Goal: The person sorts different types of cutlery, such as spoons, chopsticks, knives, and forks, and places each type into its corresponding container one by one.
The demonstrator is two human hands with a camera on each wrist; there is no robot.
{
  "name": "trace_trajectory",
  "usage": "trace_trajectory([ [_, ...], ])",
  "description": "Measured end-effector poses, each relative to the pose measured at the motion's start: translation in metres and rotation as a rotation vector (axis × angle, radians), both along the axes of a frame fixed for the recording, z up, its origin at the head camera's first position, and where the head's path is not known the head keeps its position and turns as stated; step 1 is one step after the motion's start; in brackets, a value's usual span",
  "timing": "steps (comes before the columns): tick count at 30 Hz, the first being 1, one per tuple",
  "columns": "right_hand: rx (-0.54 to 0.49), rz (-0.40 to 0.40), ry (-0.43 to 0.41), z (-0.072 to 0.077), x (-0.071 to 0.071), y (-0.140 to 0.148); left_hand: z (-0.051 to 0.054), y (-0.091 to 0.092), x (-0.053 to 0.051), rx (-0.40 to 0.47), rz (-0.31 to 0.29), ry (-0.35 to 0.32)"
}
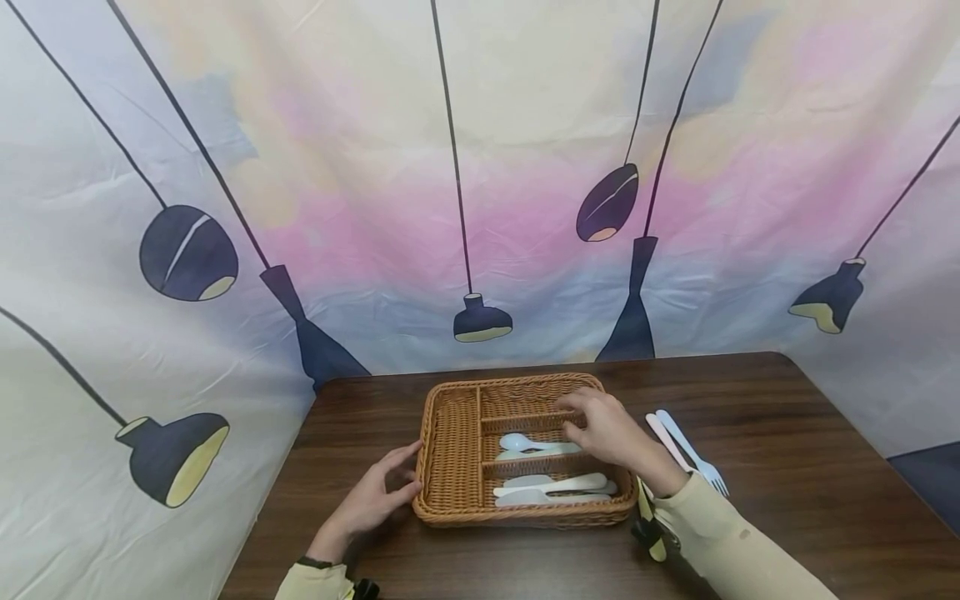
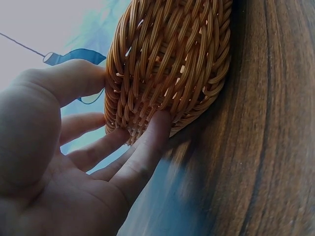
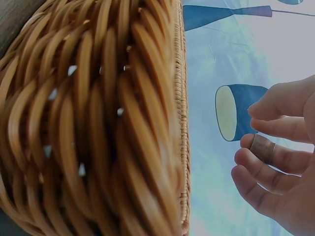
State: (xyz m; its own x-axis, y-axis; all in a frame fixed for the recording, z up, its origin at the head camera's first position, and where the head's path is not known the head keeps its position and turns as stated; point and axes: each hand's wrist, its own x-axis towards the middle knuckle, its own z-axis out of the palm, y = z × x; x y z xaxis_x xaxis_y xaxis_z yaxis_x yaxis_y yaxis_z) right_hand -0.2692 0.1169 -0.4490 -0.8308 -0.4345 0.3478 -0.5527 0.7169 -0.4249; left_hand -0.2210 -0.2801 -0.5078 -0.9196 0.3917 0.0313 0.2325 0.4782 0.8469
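A wicker cutlery basket [image 1: 450, 454] with several compartments sits on the wooden table. My left hand [image 1: 372, 497] touches its left side; in the left wrist view the extended fingers [image 2: 152, 142] rest against the woven wall [image 2: 172, 54]. Over the basket's right half hovers my right hand [image 1: 611, 432], its fingers loosely bent. The right wrist view shows nothing held between those fingers [image 3: 261, 184], beside the basket wall [image 3: 88, 113]. A pale blue spoon [image 1: 516, 442] lies with a pale green utensil [image 1: 525, 455] in the middle right compartment. Several knives [image 1: 551, 497] lie in the front one.
On the table [image 1: 787, 467] right of the basket lie a light blue fork [image 1: 693, 454] and a pale pink utensil [image 1: 667, 440], partly hidden by the right forearm. Behind the table hangs a cloth [image 1: 525, 208] printed with lamps.
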Motion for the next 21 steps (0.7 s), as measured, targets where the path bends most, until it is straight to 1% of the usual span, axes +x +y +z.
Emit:
trace_trajectory([
  [6, -0.030, -0.032, 0.018, -0.001, 0.000, 0.007, 0.001, 0.001, 0.000, -0.015, 0.008, 0.005],
  [12, -0.061, -0.042, 0.042, -0.001, 0.002, 0.015, 0.002, 0.001, 0.000, -0.020, 0.005, 0.007],
  [18, -0.068, -0.076, 0.013, 0.001, 0.005, 0.022, 0.000, 0.000, -0.001, -0.048, 0.011, 0.022],
  [21, -0.071, -0.103, 0.008, 0.000, 0.006, 0.025, -0.001, 0.000, -0.001, -0.052, 0.019, 0.016],
])
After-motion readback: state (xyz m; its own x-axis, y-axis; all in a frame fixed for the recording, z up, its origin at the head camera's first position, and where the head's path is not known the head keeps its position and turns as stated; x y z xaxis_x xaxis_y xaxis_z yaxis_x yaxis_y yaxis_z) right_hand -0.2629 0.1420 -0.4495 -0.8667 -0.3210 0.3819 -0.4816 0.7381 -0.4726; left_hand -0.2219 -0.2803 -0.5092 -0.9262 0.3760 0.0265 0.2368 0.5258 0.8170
